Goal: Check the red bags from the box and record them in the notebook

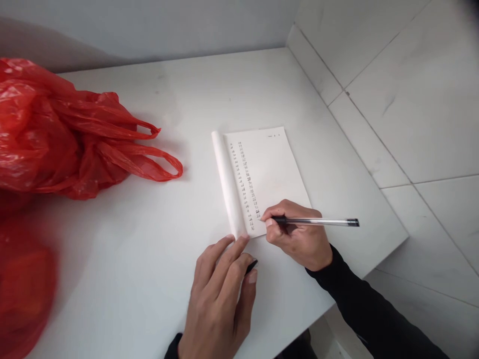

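Observation:
A white notepad (275,169) lies on the table with its turned pages rolled back along the left edge. Two columns of handwritten numbers run down its page. My right hand (299,237) rests on the pad's lower right part, closed around a clear pen (322,222) with a black grip and black end. The pen's point is at the foot of the second column. Two fingertips of my left hand (222,294) touch the lower end of the rolled pages. Between its thumb and bent finger is a small black pen cap (252,266), partly hidden.
Red plastic bags (75,139) bulge on the left of the white table (168,239), their handles pointing toward the notepad. Behind is a grey wall (168,25); a tiled wall (419,124) borders the right. The table's front edge runs beneath my right forearm.

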Tool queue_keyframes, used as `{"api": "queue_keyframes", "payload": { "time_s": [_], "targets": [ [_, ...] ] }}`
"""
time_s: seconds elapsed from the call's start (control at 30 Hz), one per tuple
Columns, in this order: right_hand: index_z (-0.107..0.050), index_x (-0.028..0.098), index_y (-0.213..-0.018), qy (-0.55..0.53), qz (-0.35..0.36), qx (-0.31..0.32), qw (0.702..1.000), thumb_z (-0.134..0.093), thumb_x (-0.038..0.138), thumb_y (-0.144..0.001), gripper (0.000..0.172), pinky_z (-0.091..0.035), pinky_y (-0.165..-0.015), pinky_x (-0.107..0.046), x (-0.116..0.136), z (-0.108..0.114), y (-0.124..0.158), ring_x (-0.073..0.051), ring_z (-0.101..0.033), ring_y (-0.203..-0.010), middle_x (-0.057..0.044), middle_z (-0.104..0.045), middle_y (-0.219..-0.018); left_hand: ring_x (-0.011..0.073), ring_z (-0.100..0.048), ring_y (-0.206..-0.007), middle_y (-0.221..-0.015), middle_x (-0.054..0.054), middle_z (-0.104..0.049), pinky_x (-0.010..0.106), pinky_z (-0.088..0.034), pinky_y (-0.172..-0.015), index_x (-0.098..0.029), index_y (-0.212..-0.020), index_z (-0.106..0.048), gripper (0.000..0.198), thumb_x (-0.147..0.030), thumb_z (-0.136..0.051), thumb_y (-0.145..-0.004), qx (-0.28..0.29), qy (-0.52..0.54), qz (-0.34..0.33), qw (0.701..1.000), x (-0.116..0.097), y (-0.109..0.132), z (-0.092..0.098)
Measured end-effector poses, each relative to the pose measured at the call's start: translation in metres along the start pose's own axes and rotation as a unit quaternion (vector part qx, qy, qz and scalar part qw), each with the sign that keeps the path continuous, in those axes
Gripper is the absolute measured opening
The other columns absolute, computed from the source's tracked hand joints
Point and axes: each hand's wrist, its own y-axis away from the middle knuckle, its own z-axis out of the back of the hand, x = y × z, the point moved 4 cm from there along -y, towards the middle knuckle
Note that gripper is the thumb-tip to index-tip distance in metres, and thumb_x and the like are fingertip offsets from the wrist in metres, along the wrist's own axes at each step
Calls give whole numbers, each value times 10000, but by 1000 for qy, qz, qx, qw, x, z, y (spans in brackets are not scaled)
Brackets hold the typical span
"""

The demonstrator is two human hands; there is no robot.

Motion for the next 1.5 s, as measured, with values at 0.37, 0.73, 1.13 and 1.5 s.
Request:
{"api": "queue_keyframes", "payload": {
  "time_s": [0.37,0.73,1.13,1.5],
  "targets": [
    [-673,214,-825,-7,8,4,1000,-613,96,-787,137,-454,-515,-237,1,-1,1,-86,-507,-552,31,-645,-729,298,-446,-1322,-1351,172,-595,457,-408,-1053,-77,-1096,-592,245,29,-567,-877,4,1,0,1000,-1,1,-1],
    [-681,195,-824,-16,-6,-9,1000,-604,91,-799,131,-453,-515,-237,-1,1,1,-87,-522,-564,19,-650,-738,295,-442,-1325,-1362,168,-587,457,-406,-1057,-77,-1108,-587,254,31,-567,-879,6,2,1,1000,0,2,-1],
    [-683,179,-814,-23,3,-13,1000,-609,104,-801,106,-449,-514,-235,-1,0,0,-87,-513,-555,18,-636,-708,298,-465,-1311,-1343,167,-603,451,-420,-1047,-71,-1088,-603,226,16,-578,-881,-8,0,-4,1000,-1,-1,-1],
    [-692,221,-870,-105,-49,-31,993,-581,161,-876,126,-415,-478,-241,-6,7,5,-93,-541,-543,18,-669,-775,283,-455,-1314,-1361,153,-593,453,-421,-1051,-86,-1118,-593,248,11,-560,-892,-6,-9,-4,1000,0,0,-1]
  ]
}}
